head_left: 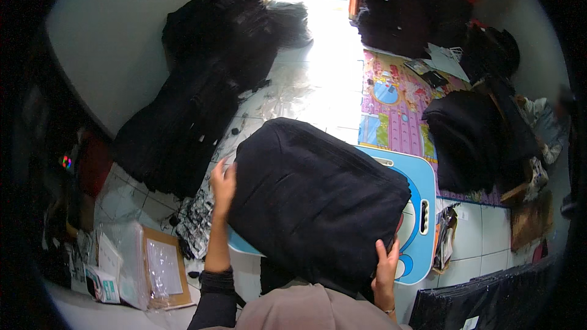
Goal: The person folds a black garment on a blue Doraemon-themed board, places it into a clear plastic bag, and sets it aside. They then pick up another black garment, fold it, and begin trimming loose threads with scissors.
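A thick stack of folded black cloth (306, 201) lies tilted across a small blue table (424, 174) in front of me. My left hand (223, 186) is at the stack's left edge, fingers apart and the fingertips near its side. At the lower right corner, my right hand (386, 269) has its thumb against the cloth, with the other fingers partly hidden along the edge. The near side of the stack reaches down to my lap. Most of the table top is covered by the cloth.
Long piles of black cloth (183, 110) stand at the left, and more black cloth (403, 12) is heaped far right. A patterned mat (397, 107) covers the right floor. Cardboard and plastic packaging (162, 263) lie near left; black plastic-wrapped packs (483, 299) lie near right.
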Demonstrator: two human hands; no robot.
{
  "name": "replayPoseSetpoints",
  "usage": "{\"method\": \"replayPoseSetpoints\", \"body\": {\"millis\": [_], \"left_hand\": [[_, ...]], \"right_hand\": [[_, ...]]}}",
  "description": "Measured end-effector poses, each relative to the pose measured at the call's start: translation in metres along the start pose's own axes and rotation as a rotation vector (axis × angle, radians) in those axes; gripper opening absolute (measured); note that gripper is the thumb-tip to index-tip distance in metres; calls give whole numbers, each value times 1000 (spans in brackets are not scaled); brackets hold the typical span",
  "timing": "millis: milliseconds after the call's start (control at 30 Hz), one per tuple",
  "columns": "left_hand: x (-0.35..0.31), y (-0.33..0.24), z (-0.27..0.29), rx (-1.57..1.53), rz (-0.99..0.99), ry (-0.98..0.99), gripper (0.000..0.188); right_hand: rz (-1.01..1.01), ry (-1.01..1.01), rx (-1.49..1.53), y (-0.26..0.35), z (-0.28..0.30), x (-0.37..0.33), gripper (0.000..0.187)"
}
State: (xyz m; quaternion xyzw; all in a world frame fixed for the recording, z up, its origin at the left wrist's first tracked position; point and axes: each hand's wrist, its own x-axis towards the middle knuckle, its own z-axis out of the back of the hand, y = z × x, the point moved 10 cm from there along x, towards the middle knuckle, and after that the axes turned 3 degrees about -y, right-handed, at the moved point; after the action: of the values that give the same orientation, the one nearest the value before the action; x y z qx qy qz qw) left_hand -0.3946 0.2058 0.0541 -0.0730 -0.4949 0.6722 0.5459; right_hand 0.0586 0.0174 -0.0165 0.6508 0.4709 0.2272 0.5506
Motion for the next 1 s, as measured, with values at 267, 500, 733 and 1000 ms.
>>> {"method": "replayPoseSetpoints", "body": {"millis": [267,500,733,1000], "left_hand": [[-80,203,-63,-735,629,641,71],[-8,111,-9,-1032,986,142,31],[-78,-22,109,-531,452,595,75],[-76,56,105,83,336,360,41]], "right_hand": [[-142,9,24,-4,-23,2,58],[50,105,-229,73,-42,50,74],[-4,164,-598,145,47,91,59],[215,-377,-1580,98,128,118,73]]}}
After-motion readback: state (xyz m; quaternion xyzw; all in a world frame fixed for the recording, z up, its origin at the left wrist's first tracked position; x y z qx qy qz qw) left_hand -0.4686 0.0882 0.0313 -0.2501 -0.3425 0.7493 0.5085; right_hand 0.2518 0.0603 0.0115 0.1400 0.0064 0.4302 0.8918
